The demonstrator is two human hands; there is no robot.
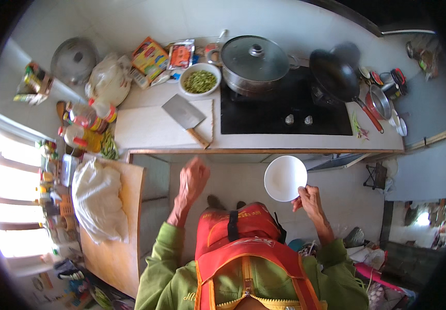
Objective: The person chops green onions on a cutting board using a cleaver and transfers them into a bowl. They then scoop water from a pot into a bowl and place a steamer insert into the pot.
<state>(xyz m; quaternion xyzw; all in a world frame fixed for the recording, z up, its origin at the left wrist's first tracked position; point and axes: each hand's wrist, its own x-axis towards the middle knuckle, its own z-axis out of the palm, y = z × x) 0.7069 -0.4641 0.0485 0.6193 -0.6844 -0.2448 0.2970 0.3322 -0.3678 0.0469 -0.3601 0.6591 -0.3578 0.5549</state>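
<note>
My right hand grips the lower right rim of a white bowl. The bowl is tilted, so I look into its inside, which holds no food that I can see. My left hand is curled into a loose fist in front of the counter edge, slightly blurred, with nothing visible in it. Beyond it a cleaver with a wooden handle lies on a pale cutting board. Behind the cleaver stands a white bowl of chopped green vegetable.
A lidded steel pot stands on the black glass cooktop. To its right sits a wok, its red handle reaching over the counter. Oil bottles crowd the left corner. White cloth covers something on the wooden board.
</note>
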